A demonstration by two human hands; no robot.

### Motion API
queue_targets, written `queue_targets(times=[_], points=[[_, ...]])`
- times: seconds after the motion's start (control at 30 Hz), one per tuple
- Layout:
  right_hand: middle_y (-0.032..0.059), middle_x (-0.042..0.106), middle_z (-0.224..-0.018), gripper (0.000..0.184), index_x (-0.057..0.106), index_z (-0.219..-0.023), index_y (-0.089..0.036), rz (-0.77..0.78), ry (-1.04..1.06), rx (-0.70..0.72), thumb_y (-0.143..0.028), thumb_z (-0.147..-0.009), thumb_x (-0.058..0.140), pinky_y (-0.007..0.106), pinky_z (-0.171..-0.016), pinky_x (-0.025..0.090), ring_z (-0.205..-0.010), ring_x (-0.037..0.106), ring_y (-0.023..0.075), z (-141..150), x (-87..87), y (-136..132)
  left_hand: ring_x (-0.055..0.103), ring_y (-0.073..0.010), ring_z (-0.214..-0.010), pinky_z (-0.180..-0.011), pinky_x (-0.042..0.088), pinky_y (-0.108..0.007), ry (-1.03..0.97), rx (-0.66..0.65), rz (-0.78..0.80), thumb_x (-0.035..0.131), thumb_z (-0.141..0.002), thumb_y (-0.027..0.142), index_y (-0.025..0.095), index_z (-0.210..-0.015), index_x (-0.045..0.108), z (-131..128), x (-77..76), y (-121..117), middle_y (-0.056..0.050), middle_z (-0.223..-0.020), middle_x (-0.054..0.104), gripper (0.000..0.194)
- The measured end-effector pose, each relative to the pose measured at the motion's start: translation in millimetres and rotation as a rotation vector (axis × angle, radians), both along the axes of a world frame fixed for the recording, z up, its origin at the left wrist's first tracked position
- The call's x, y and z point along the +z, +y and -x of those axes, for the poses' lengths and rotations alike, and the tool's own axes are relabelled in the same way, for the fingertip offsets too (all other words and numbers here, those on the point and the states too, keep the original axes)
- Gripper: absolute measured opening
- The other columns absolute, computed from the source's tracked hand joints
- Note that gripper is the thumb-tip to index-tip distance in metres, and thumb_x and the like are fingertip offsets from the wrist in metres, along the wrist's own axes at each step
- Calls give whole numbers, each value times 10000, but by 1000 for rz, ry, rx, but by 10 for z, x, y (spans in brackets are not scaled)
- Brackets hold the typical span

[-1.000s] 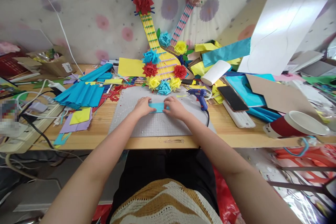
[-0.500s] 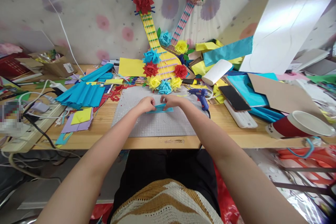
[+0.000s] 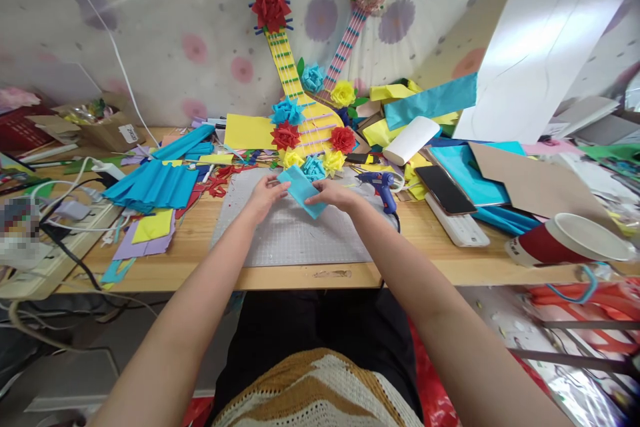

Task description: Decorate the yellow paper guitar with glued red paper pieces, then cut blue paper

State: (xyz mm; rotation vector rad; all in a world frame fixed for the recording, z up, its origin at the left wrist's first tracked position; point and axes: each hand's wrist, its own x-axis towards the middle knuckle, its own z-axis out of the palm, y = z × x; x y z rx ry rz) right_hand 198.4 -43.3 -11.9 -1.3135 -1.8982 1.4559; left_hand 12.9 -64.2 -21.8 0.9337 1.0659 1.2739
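Note:
A small folded piece of light blue crepe paper (image 3: pixel 303 192) is held at a slant above the grey cutting mat (image 3: pixel 265 240). My right hand (image 3: pixel 334 195) pinches its right side, thumb in front. At the left edge of the paper, my left hand (image 3: pixel 266 196) has its thumb and fingertips closed on the side; the exact contact is small and hard to see. Just behind the hands stands a yellow paper guitar (image 3: pixel 316 127) decorated with red, blue and yellow paper flowers. A blue glue gun (image 3: pixel 381 188) lies to the right of my right hand.
Blue crepe paper strips (image 3: pixel 155 185) and a yellow paper square (image 3: pixel 153 225) lie on the left, near a power strip (image 3: pixel 70 253) with cables. Rightward are a phone (image 3: pixel 445 189), cardboard (image 3: pixel 540 180) and a paper cup (image 3: pixel 560 240) near the table's front edge.
The blue paper has turned from a flat, level strip near the mat to a raised slant, with more of its face showing. My left hand has shifted left, and my right hand slightly right.

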Motion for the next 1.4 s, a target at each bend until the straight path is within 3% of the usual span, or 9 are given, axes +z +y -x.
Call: queue_targets(times=[0.13, 0.47, 0.57, 0.7, 0.8, 0.9, 1.13, 1.27, 1.4], points=[[-17, 573, -684, 311, 564, -731, -150, 115, 151, -156, -261, -489, 724, 240, -601, 382, -613, 478, 99, 73, -68, -37, 635, -160, -706, -731, 513, -341, -43, -128, 103, 778, -542, 326, 125, -785, 605, -172, -187, -80, -71, -809, 673, 359], [-38, 526, -621, 220, 491, -645, -174, -114, -83, -284, -239, -575, 690, 232, -566, 422, -584, 493, 93, 105, -8, -57, 590, -129, -534, -603, 521, -306, 55, 118, 66, 755, -572, 286, 142, -614, 532, -292, -322, -99, 3, -558, 610, 269], [17, 591, -666, 142, 527, -681, -165, -189, -117, -283, -234, -645, 646, 264, -589, 461, -590, 549, 115, -130, 199, -62, 584, -125, -527, -584, 515, -290, 58, 161, 49, 751, -571, 285, 149, -634, 528, -237, -328, -91, 9, -558, 606, 269], [56, 637, -791, 168, 548, -777, -188, -515, -282, -572, -331, -705, 600, 304, -673, 486, -695, 587, 150, -765, 497, -19, 575, -109, -531, -579, 511, -269, -5, 203, 19, 749, -560, 285, 144, -652, 532, -171, -304, -70, 18, -574, 605, 275], [112, 637, -913, 203, 555, -879, -198, -557, -482, -731, -360, -760, 525, 361, -704, 482, -819, 592, 214, -1297, 529, 88, 569, -100, -533, -588, 508, -259, -43, 224, 1, 752, -553, 297, 143, -642, 523, -149, -295, -51, 27, -566, 592, 290], [148, 631, -951, 211, 595, -917, -166, -439, -925, -549, -291, -773, 505, 413, -725, 463, -890, 586, 276, -1642, 350, 223, 569, -96, -543, -616, 510, -265, -59, 220, 5, 759, -543, 310, 137, -655, 538, -144, -295, -45, 24, -583, 597, 302], [156, 629, -885, 128, 637, -812, -158, -459, -1020, -290, -247, -727, 600, 412, -770, 440, -980, 538, 302, -1720, -107, 353, 589, -100, -593, -674, 509, -276, -72, 191, -1, 768, -521, 350, 134, -689, 548, -120, -292, -69, 18, -624, 603, 351], [163, 626, -999, 213, 644, -928, -159, -501, -1062, -288, -241, -757, 547, 408, -779, 434, -963, 560, 287, -1714, -50, 383, 598, -108, -614, -705, 507, -294, -77, 167, 0, 772, -510, 366, 134, -709, 556, -108, -290, -68, 8, -653, 616, 373], [134, 630, -1049, 367, 613, -1092, -180, -534, -1131, -353, -225, -740, 517, 376, -764, 423, -963, 563, 274, -1804, 261, 360, 604, -112, -625, -709, 506, -299, -139, 168, -8, 784, -498, 368, 132, -718, 561, -101, -296, -56, 1, -671, 626, 392]])
